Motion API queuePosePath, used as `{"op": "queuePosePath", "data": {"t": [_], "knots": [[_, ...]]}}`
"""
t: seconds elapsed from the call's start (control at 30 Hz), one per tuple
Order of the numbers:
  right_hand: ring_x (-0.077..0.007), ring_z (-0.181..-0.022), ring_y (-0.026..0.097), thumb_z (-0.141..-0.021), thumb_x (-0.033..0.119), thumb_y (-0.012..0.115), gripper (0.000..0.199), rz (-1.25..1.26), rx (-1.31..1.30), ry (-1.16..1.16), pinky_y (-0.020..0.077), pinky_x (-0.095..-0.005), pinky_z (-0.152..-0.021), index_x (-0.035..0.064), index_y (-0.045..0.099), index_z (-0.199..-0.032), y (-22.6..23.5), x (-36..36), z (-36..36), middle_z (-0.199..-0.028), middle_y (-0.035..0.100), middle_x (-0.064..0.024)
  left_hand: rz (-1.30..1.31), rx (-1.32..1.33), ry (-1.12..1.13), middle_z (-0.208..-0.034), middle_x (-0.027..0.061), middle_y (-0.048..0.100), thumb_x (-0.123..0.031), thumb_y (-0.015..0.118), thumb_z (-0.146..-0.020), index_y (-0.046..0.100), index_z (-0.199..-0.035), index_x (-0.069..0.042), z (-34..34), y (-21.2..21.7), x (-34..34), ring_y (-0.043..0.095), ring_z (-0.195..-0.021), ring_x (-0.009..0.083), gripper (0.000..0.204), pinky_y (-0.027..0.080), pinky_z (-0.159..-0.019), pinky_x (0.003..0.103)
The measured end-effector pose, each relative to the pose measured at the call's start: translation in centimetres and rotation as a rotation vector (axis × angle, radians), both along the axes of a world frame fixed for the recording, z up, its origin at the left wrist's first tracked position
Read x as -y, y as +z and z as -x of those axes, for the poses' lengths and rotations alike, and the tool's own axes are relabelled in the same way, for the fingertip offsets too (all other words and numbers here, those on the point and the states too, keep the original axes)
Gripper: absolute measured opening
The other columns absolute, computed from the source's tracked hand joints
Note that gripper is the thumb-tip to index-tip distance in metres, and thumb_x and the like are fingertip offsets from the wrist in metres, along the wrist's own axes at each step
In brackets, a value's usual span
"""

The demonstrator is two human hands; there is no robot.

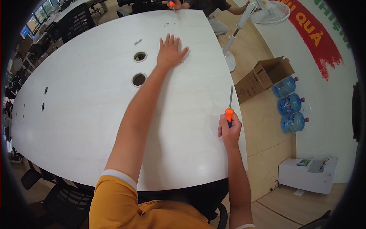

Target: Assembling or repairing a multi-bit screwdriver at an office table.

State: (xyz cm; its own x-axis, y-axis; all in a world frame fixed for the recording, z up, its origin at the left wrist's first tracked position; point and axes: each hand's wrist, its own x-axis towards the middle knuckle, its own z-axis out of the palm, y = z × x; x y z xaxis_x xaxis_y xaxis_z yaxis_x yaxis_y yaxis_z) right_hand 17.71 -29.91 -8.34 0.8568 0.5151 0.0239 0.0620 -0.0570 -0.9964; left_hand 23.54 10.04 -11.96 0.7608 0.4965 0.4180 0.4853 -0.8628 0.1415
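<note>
My left hand (170, 51) lies flat and spread on the white table (87, 126), far out in front of me, with nothing in it. Tiny screws (182, 61) lie just by its thumb side. My right hand (229, 128) grips a screwdriver (230, 105) with an orange-and-blue handle near the table's right edge, its metal shaft pointing away from me. A small metal part (137, 41) lies left of my left hand.
Two round cable holes (139, 68) sit left of my left arm. Another person's hand (172, 4) holds an orange tool at the far edge, small parts (169, 24) nearby. A fan (267, 13), open cardboard box (263, 76) and blue water jugs (291, 104) stand on the floor at right.
</note>
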Motion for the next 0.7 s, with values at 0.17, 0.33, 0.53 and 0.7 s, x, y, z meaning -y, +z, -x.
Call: {"op": "queuePosePath", "data": {"t": [0.17, 0.33, 0.53, 0.7], "knots": [[-0.0065, -0.043, 0.048, -0.102, 0.014, 0.065, 0.013, 0.002, -0.027, -0.052, 0.0396, -0.0261, -0.039, 0.0024, 0.062, -0.099, -0.1, -2.7, -1.1, -0.059, 0.052, 0.0017, 0.157, 0.252, -0.152, -0.159, 0.0247, 0.045, -0.044, 0.059, -0.102, 0.052, -0.150, 0.000, 8.9, 0.4, 7.7, 0.033, -0.155, 0.0396, 0.065, 0.020, -0.130, 0.053], [-0.0078, -0.043, 0.049, -0.101, 0.020, 0.066, 0.019, -0.004, -0.058, -0.082, 0.0408, -0.0273, -0.039, 0.0049, 0.059, -0.091, 0.1, -5.6, -0.9, -0.059, 0.052, 0.0008, 0.285, 0.442, -0.218, -0.148, 0.0212, 0.055, -0.030, 0.065, -0.101, 0.055, -0.144, -0.001, 16.3, 1.6, 15.2, 0.048, -0.141, 0.0379, 0.053, 0.036, -0.120, 0.050], [-0.0082, -0.045, 0.051, -0.103, 0.025, 0.066, 0.023, -0.104, -0.134, -0.013, 0.0422, -0.0270, -0.041, 0.0059, 0.060, -0.091, 0.1, -10.8, 3.2, -0.061, 0.054, 0.0007, 0.742, 0.729, -0.249, -0.134, 0.0178, 0.063, -0.024, 0.062, -0.105, 0.056, -0.141, 0.000, 20.0, 2.4, 17.8, 0.064, -0.120, 0.0292, 0.044, 0.049, -0.108, 0.042], [-0.0076, -0.048, 0.053, -0.105, 0.027, 0.062, 0.023, -0.064, -0.054, 0.269, 0.0416, -0.0271, -0.044, 0.0050, 0.067, -0.101, -0.9, -13.5, 6.7, -0.065, 0.060, -0.0006, 1.197, 0.935, -0.238, -0.128, 0.0140, 0.066, -0.031, 0.046, -0.114, 0.057, -0.140, 0.002, 20.0, 1.2, 16.4, 0.067, -0.105, 0.0166, 0.044, 0.055, -0.096, 0.035]]}}
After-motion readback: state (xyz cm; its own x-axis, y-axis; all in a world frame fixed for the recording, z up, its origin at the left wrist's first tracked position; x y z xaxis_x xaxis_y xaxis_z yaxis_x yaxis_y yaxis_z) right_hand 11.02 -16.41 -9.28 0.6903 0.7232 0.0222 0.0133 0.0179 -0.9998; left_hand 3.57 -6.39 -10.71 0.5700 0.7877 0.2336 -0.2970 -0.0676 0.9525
